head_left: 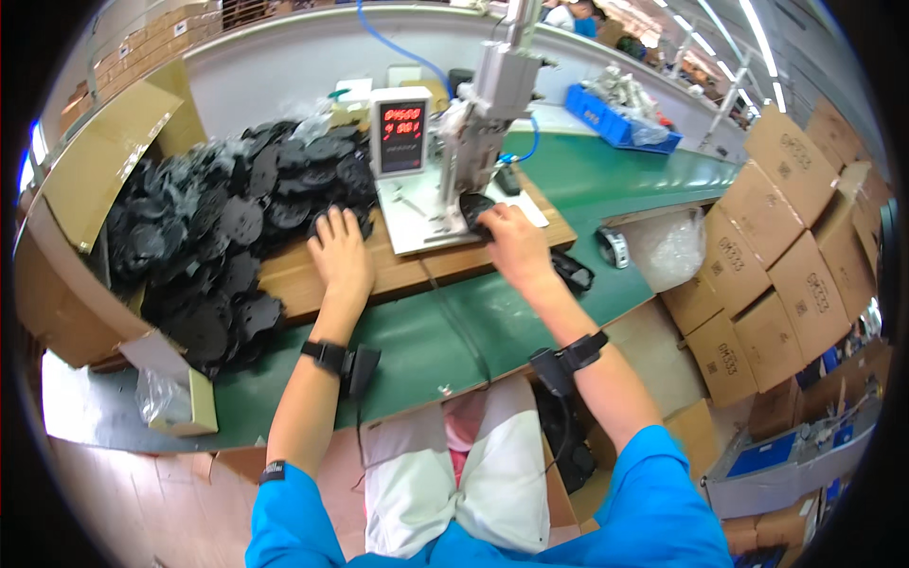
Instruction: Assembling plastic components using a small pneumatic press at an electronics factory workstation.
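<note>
Right hand [518, 251] at the silver-grey metal bench press [494, 85]: fingers bent over the near right edge of a flat black plastic part [475, 210], which sits on the white base plate [405, 210] under the press head. Fingertips touch it; whether thumb and fingers pinch it, cannot tell.

Left hand [343, 260] palm down at the near right fringe of a heap of thin, rounded black plastic pieces [241, 220], fingers spread over a dark piece. Clasped on it or merely resting: cannot tell. Wooden board [295, 281] beneath, on the green tabletop [426, 331].

Hazards, as judged: right fingers lie close to the press head; if it came down now, a pinch seems possible. A part seated askew could crack or mark under load, the likely cause being a hurried placement. Pieces in the heap overlap, so drawing one could drag neighbours or lift two together. A dark cable [453, 317] runs over the near tabletop edge; a forearm or wrist strap [581, 351] could snag it.
</note>
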